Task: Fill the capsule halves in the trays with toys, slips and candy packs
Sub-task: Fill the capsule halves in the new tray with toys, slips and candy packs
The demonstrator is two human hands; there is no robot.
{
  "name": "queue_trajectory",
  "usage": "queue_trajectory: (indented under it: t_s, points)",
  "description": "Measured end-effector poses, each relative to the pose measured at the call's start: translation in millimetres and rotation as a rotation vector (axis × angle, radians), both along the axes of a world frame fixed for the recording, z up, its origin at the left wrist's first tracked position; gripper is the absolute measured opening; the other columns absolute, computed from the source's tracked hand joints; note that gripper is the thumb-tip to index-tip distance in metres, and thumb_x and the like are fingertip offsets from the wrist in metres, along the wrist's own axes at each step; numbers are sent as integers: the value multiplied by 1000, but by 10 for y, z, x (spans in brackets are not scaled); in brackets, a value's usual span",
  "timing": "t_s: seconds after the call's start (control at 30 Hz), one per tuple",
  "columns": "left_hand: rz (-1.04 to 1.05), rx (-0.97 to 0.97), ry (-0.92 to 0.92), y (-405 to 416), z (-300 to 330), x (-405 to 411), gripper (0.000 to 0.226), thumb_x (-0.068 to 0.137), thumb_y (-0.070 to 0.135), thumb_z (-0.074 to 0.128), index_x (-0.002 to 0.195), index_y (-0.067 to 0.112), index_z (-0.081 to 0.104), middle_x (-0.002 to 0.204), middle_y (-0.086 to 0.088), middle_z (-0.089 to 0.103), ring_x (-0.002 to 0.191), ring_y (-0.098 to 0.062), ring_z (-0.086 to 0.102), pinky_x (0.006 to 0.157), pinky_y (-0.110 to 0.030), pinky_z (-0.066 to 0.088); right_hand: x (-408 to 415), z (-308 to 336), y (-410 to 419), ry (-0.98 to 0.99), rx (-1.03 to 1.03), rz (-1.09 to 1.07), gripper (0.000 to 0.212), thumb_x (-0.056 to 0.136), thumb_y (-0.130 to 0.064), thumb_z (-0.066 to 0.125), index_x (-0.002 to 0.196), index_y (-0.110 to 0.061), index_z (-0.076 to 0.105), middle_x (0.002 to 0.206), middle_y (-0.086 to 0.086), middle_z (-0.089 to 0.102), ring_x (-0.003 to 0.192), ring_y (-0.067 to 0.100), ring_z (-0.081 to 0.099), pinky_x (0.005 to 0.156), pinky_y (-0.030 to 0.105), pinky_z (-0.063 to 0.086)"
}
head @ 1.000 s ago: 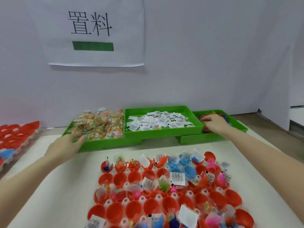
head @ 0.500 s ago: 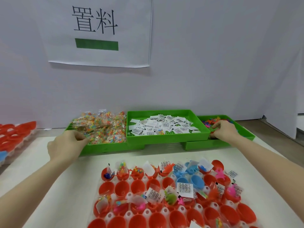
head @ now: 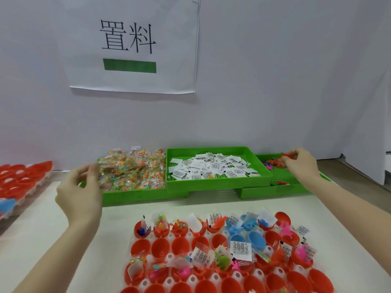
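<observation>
Hands: left hand pinched a candy pack at the candy bin's near-left corner; right hand pinched an orange toy over the toy bin.
Capsules: red halves sat in the near tray, many unfilled.
Slips: piled in the middle bin.
Advice: lift one piece per hand, shaking clinging packs loose, then drop each into an empty half.

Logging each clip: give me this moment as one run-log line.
left hand: pinching candy pack at left bin | right hand: picking orange toy from right bin | capsule tray: partly filled
</observation>
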State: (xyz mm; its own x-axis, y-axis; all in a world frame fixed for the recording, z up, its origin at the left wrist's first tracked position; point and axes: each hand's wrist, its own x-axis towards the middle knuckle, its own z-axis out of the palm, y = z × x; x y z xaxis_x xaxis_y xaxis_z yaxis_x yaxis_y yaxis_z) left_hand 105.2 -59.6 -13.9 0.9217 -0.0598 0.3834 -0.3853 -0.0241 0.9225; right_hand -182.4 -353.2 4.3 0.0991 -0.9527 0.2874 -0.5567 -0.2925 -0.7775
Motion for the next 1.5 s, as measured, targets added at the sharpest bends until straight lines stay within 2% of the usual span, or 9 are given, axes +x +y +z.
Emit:
queue_trajectory:
  t_s: [0.27, 0.43, 0.57, 0.63, 0.8, 1.07, 1.2, 1.37, 1.5]
  points:
    - [-164, -277, 57, 269, 177, -471, 17, 91, 30, 54, 75, 27, 57, 39, 11, 52, 34, 0, 43, 38, -6, 32, 508, 310, 300, -42, -7, 384, 30, 87, 2, 43, 105, -12, 62, 84, 6, 62, 53, 16, 52, 38, 10, 37]
    - [-230, -325, 80, 349, 316, -537, 16, 76, 40, 57, 78, 24, 57, 47, 8, 58, 36, -1, 46, 40, -5, 33, 779, 311, 507, 452, -95, 514, 34, 88, -2, 37, 95, -8, 70, 90, 7, 65, 64, 21, 54, 62, 28, 45]
    - [-254, -326, 103, 384, 360, -520, 19, 71, 39, 58, 80, 22, 59, 59, 1, 59, 36, -1, 47, 43, -4, 36, 842, 207, 531, 749, 13, 536, 38, 83, -24, 55, 54, -6, 39, 54, 7, 29, 48, 15, 21, 49, 27, 16]
    - [-276, -320, 97, 376, 365, -541, 11, 76, 34, 59, 77, 23, 59, 50, 7, 60, 36, -1, 46, 42, -4, 37, 860, 177, 521, 711, 109, 544, 50, 81, -29, 64, 51, -14, 27, 52, -2, 22, 48, 13, 19, 49, 28, 15]
    - [-353, -315, 89, 333, 377, -612, 6, 76, 25, 63, 76, 20, 62, 56, 12, 65, 35, -1, 45, 39, -7, 36, 872, 159, 492, 510, 114, 480, 14, 74, -23, 75, 79, -10, 71, 62, -4, 61, 52, 5, 49, 54, 20, 38]
    - [-394, -288, 76, 306, 391, -659, 5, 76, 20, 65, 77, 15, 64, 50, 8, 59, 36, -3, 46, 39, -9, 36, 857, 101, 486, 507, 30, 433, 10, 78, -24, 71, 78, -15, 69, 57, -6, 60, 50, 3, 50, 65, 28, 47]
    - [-402, -272, 70, 289, 393, -686, 4, 79, 14, 66, 76, 15, 64, 59, 0, 59, 35, -2, 45, 39, -9, 36, 878, 101, 474, 639, 78, 375, 35, 78, -35, 70, 98, -6, 71, 98, 5, 70, 89, 19, 65, 81, 35, 51]
    - [-429, -247, 94, 265, 397, -742, 6, 79, 11, 66, 76, 16, 65, 57, 4, 59, 36, -2, 45, 39, -9, 36, 849, 116, 485, 616, 39, 297, 21, 72, -38, 75, 60, -23, 65, 60, -8, 63, 62, 9, 55, 57, 22, 41]
    - [-430, -230, 89, 260, 403, -765, 5, 78, 13, 67, 76, 17, 65, 60, 1, 59, 36, -1, 46, 39, -9, 37, 797, 114, 479, 574, 37, 305, 25, 74, -37, 74, 58, -22, 60, 66, -8, 61, 53, 5, 44, 53, 22, 37]
